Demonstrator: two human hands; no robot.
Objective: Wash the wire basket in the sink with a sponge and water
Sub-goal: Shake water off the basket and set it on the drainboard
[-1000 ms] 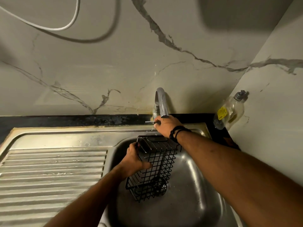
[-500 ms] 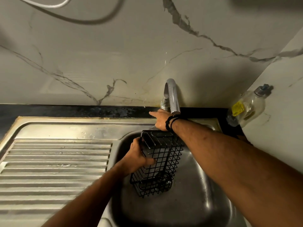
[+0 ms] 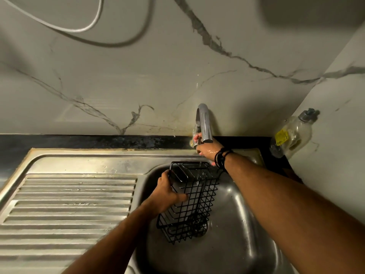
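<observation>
A black wire basket [image 3: 199, 202] stands on end inside the steel sink [image 3: 233, 224], its lower end over the drain. My left hand [image 3: 167, 192] grips its left side near the top. My right hand [image 3: 207, 149], wet and with black bands on the wrist, is closed around the handle at the base of the curved metal tap [image 3: 204, 123]. A thin trickle of water falls from the spout onto the top of the basket. No sponge is in view.
A ribbed steel draining board [image 3: 67, 204] fills the left. A nearly empty clear soap bottle [image 3: 292, 135] with a yellow label leans in the right corner. Marble wall panels rise behind; a white cable [image 3: 79, 29] hangs at the top left.
My right hand has shifted on the tap base and now wraps the handle. Water has begun to fall on the basket. The basket and my left hand stay in place.
</observation>
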